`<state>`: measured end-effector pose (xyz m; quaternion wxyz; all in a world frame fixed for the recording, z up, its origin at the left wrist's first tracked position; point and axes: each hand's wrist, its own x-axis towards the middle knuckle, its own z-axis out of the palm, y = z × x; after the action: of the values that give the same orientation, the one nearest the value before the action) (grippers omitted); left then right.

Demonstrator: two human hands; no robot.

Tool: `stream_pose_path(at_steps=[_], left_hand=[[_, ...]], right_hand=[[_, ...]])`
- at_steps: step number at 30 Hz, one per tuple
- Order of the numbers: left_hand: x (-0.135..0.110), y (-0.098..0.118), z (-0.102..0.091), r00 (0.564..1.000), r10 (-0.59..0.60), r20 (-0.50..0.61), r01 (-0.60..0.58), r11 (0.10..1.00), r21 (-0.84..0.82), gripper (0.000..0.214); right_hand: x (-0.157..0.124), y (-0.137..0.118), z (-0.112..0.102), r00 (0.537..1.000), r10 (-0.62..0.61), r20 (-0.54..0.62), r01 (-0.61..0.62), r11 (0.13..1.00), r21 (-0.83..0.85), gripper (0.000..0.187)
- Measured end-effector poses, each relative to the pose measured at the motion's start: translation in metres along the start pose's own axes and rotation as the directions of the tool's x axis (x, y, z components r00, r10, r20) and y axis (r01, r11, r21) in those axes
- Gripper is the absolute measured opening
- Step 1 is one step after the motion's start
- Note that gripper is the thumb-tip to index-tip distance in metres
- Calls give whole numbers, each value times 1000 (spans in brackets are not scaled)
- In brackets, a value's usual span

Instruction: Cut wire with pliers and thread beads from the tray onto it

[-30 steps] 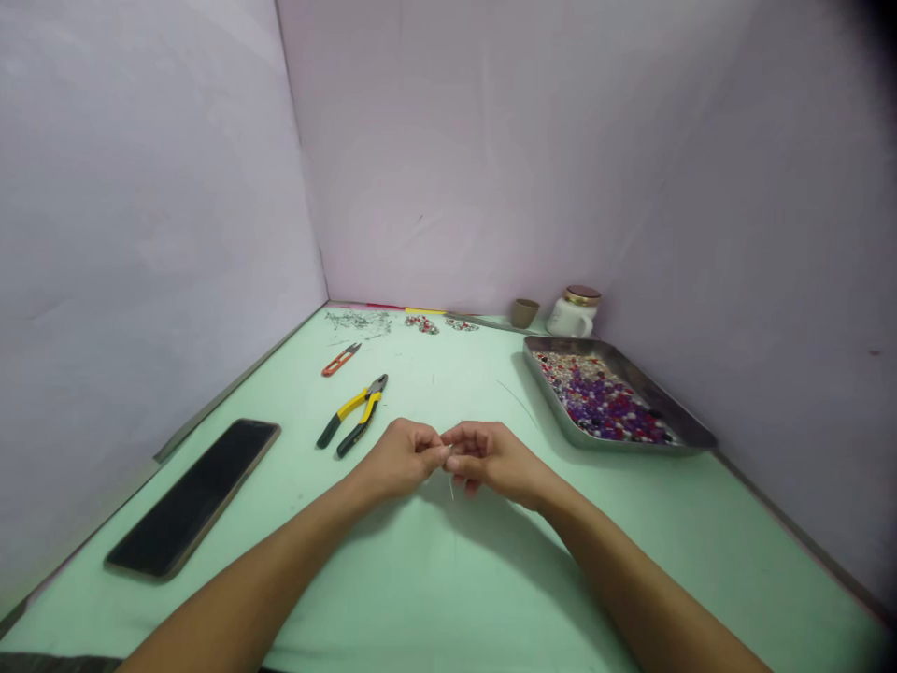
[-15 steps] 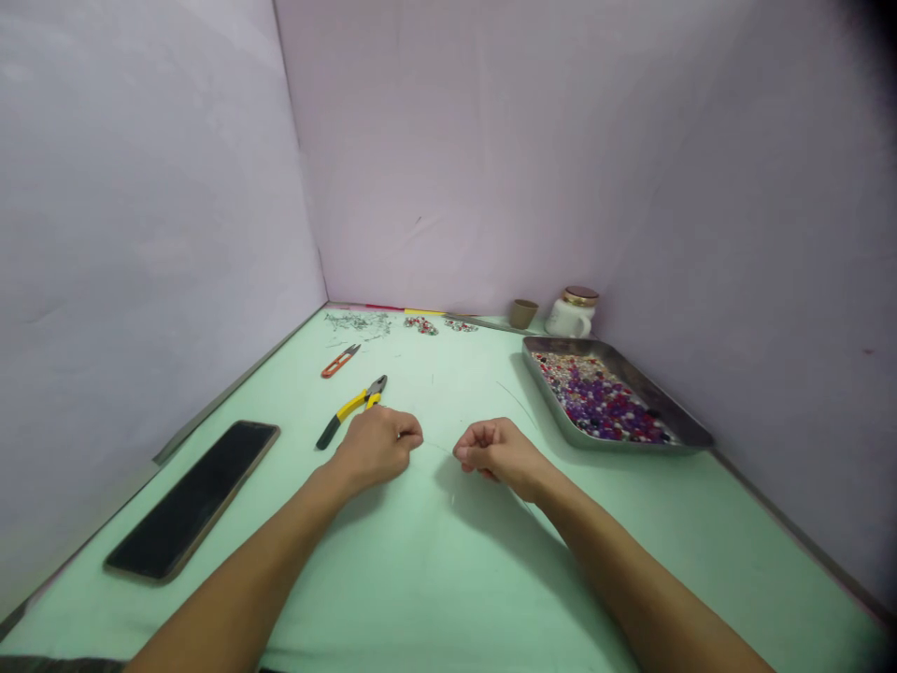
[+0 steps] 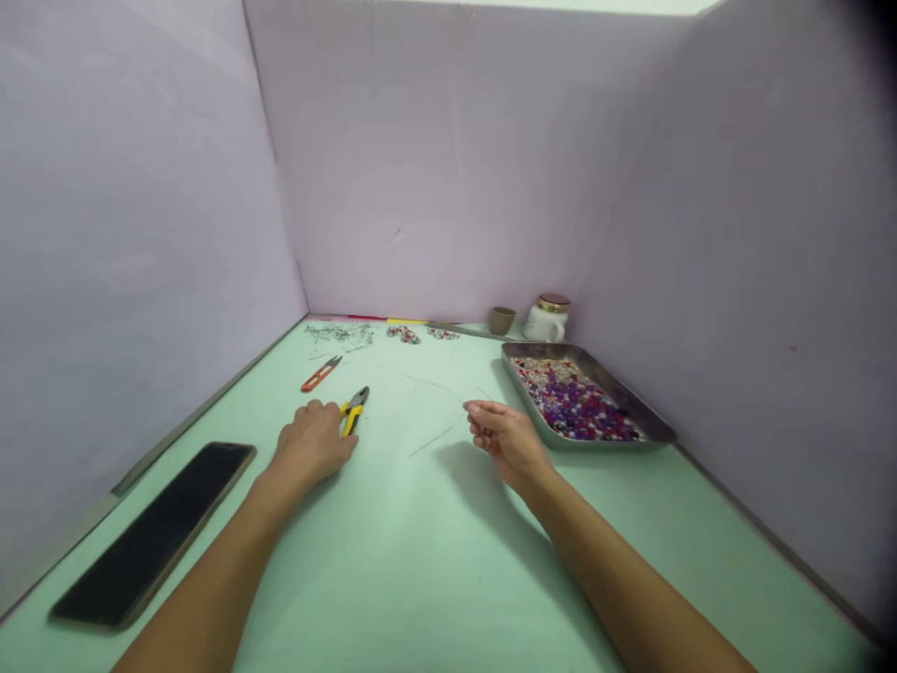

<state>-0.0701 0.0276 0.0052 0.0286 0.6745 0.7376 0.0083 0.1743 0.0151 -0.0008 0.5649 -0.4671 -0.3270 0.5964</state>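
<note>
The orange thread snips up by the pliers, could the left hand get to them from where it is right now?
Probably yes. The left hand rests on the yellow pliers, and the orange snips lie just beyond on the green table, with nothing between them. It would likely have to let the pliers go first.

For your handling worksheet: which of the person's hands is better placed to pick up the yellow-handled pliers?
Left. The left hand already rests on the pliers, covering their handles. The right hand sits apart, loosely curled near the bead tray.
</note>
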Motion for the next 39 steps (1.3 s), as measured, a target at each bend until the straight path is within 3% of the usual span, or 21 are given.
stream_pose_path(at_steps=[7, 13, 15, 17, 19, 21, 23, 25, 27, 32, 39], left_hand=[[-3, -1, 5, 995, 88, 52, -89, 996, 15, 33], [-1, 5, 7, 999, 42, 21, -42, 999, 30, 34], [-4, 12, 4, 996, 82, 23, -81, 995, -64, 33], [-12, 21, 0, 984, 178, 27, -165, 951, -262, 36], [-24, 33, -4, 949, 315, 16, -266, 828, -494, 44], [-37, 45, -4, 900, 434, -45, -368, 701, -611, 53], [-47, 54, 1, 862, 458, -218, -494, 665, -560, 57], [-51, 58, 8, 786, 483, -386, -614, 682, -397, 60], [-50, 58, 15, 716, 503, -484, -658, 717, -229, 62], [-48, 56, 18, 651, 539, -534, -648, 761, -21, 65], [-50, 58, 17, 622, 554, -554, -600, 791, 118, 64]], right_hand=[[-3, -2, 2, 997, -71, 0, 71, 996, 54, 24], [-3, -3, 1, 995, -95, -4, 95, 992, 81, 24], [-2, -4, -1, 993, -113, -19, 114, 989, 95, 24], [-1, -6, -2, 991, -122, -47, 128, 983, 132, 24], [0, -8, -4, 992, -108, -65, 119, 974, 192, 23], [-1, -11, -3, 996, -70, -59, 83, 964, 253, 22], [-2, -13, -2, 999, -28, -33, 37, 953, 301, 21], [-5, -14, 1, 1000, -2, 2, 1, 944, 329, 21], [-8, -13, 3, 999, -4, 42, -10, 941, 338, 22], [-15, -10, 8, 994, -12, 107, -25, 943, 333, 24], [-21, -4, 15, 984, 22, 177, -83, 935, 345, 23]])
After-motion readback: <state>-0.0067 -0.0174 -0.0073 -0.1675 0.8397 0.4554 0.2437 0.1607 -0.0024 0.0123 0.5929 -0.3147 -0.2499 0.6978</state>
